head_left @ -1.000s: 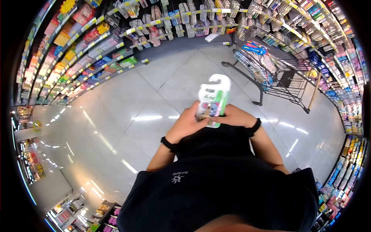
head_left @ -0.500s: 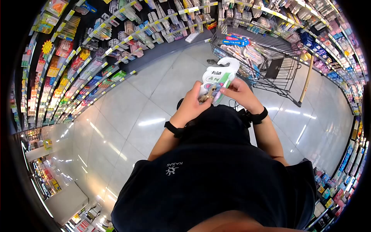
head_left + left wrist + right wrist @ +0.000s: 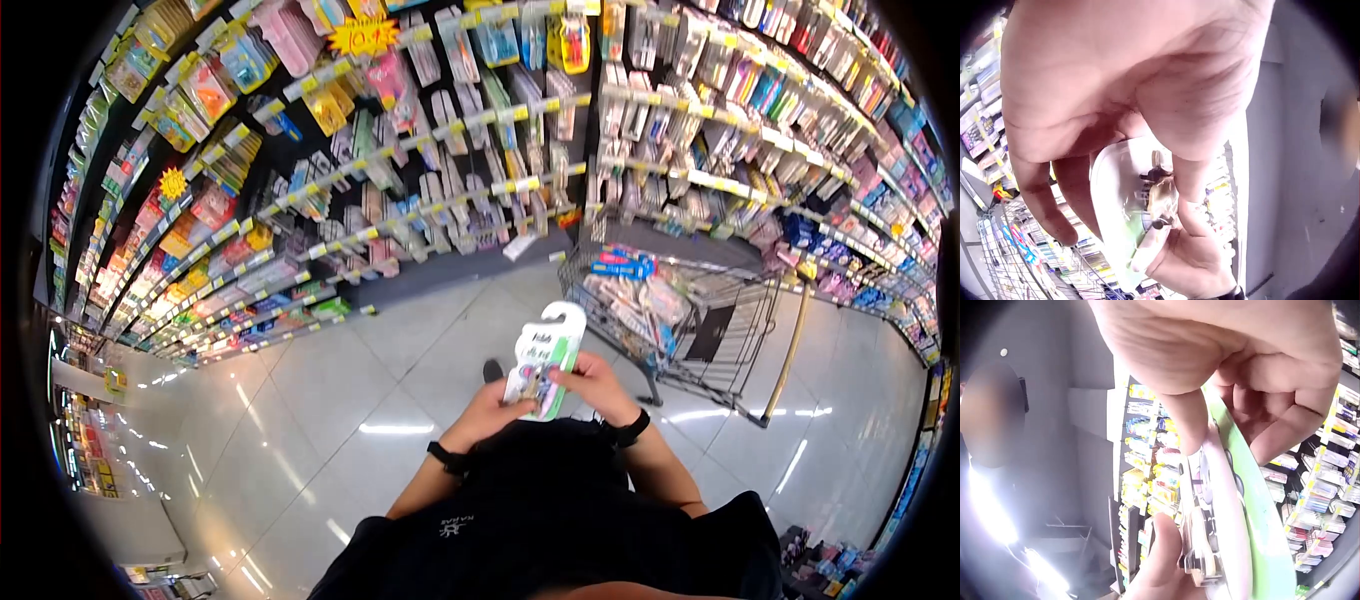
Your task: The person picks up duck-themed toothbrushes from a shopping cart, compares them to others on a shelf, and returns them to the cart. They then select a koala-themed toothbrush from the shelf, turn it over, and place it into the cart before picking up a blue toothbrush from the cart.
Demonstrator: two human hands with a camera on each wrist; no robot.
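While we stand on the grey floor [image 3: 415, 375], we've got the pack [image 3: 545, 362] held in both hands just in front of our black shirt [image 3: 545, 535]. It's a white and green one with a hook-shaped top, and that hook end points away from us, leaning a bit to the right. Our left hand [image 3: 490, 411] has a narrow grip on the pack's left edge near the lower end, thumb on the front. Our right hand [image 3: 600, 386] pinches the other edge a little higher up, also thumb on the front, so that grip's narrow too. From the right wrist view we can make out a pale pink handle [image 3: 1229, 515] running along the pack, next to the green strip. We're wearing a black band on each wrist. Ahead and to our right sits the cart [image 3: 778, 325], all dark wire with a tan push bar, and there's a heap of packs inside it, with a blue and pink one [image 3: 625, 264] on top. Shelves [image 3: 440, 262] full of hanging packs curve round in front of us, and a white box [image 3: 520, 247] lies on the bottom ledge. The small print on our pack is too tiny to read.
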